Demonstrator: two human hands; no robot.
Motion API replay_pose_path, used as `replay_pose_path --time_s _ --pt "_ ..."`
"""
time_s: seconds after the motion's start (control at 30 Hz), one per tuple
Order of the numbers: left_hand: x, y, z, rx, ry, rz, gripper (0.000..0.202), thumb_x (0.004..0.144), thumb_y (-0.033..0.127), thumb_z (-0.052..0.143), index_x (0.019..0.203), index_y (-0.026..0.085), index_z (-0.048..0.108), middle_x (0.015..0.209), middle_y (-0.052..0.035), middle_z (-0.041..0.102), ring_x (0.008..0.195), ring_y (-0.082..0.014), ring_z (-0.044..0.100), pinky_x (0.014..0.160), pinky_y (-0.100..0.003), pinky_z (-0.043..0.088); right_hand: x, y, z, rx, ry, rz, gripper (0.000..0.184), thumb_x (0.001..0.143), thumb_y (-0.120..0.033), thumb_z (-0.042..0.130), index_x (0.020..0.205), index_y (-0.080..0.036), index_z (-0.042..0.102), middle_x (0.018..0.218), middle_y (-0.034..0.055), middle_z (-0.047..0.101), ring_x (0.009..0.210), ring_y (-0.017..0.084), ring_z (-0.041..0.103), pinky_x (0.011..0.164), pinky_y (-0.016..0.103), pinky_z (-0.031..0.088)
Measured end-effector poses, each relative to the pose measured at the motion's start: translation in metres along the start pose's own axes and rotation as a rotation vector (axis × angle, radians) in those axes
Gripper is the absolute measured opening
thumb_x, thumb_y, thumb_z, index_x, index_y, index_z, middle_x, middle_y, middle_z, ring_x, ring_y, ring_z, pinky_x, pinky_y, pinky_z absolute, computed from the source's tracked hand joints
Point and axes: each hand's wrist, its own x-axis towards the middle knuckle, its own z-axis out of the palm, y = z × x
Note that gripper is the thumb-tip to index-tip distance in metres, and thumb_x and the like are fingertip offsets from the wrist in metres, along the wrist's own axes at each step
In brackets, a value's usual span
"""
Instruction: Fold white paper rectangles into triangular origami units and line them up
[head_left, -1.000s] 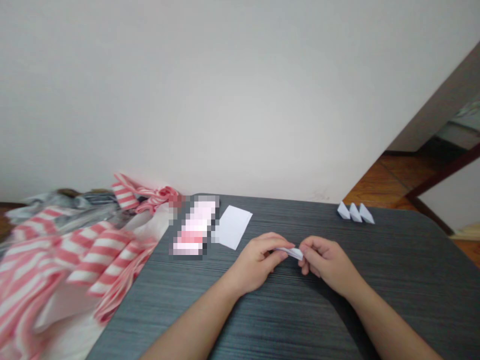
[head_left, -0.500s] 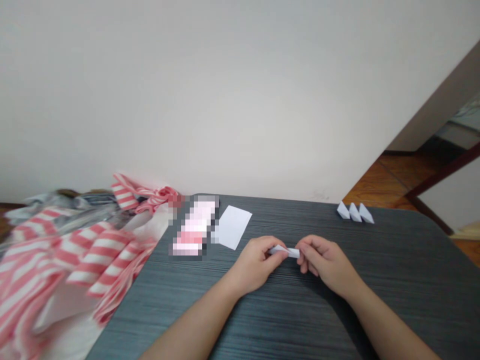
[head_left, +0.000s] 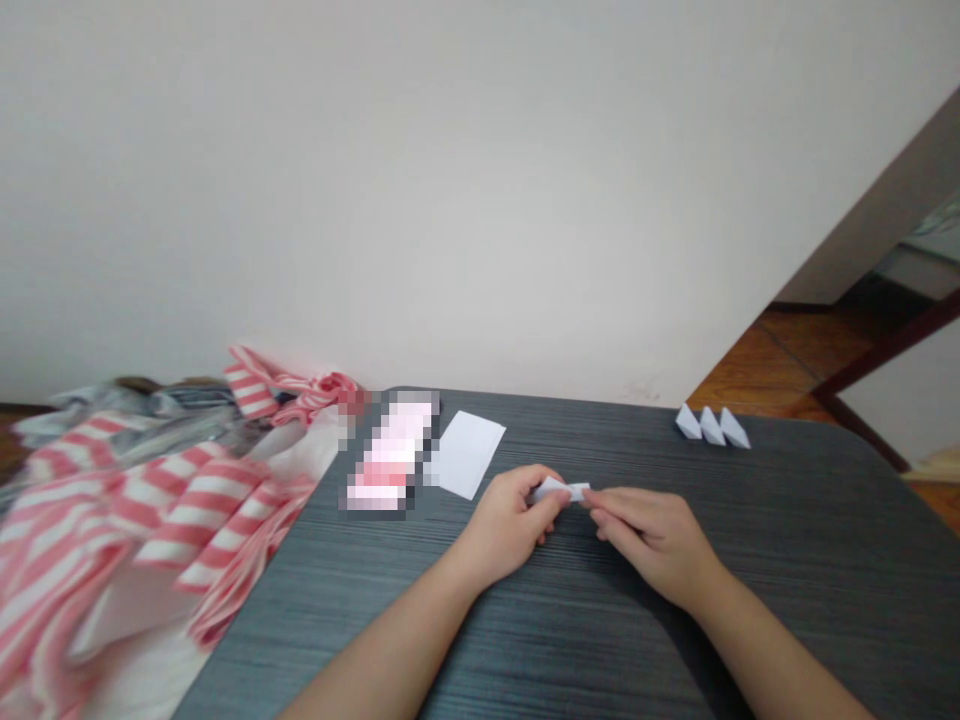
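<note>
A small folded piece of white paper (head_left: 564, 490) is pinched between both of my hands, low over the dark grey table (head_left: 787, 560). My left hand (head_left: 510, 522) is closed on its left end with thumb and fingers. The fingertips of my right hand (head_left: 649, 538) press its right end. Much of the paper is hidden by my fingers.
A flat white sheet (head_left: 470, 453) lies just left of my hands, beside a blurred-out pink and white item (head_left: 388, 452). Three folded white paper triangles (head_left: 712, 425) stand in a row at the far right. Red-and-white striped cloth (head_left: 142, 510) is piled off the table's left edge.
Both hands have shifted slightly away from me with the paper. The right hand's fingers have flattened and slid toward the paper's right end, and the paper looks shorter.
</note>
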Motion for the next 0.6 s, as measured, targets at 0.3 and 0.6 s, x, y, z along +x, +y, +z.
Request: replay_pose_path --time_s 0.3,0.6 --pt "0.0004 -0.0021 -0.0010 0.030 0.002 0.081 0.024 0.090 0.038 0.057 0.085 0.016 0.063 0.068 0.0016 0.058 0.053 -0.0095 0.054 0.050 -0.020 0.043 0.0006 0.0028 0.0029 0.033 -0.024 0.083 0.026 0.093 -0.017 0.057 0.113 -0.025 0.071 0.104 0.0057 0.076 0.092 0.019 0.072 0.081 0.027 0.056" --pt "-0.0004 -0.0020 -0.0023 0.073 -0.012 0.206 0.016 0.089 0.026 0.059 0.083 0.016 0.069 0.092 -0.0042 0.067 0.062 -0.0094 0.057 0.056 -0.020 0.046 0.0031 0.0013 0.0067 0.083 -0.007 0.226 0.011 0.091 -0.016 0.059 0.093 -0.021 0.068 0.088 0.0038 0.070 0.072 0.015 0.065 0.066 0.025 0.050"
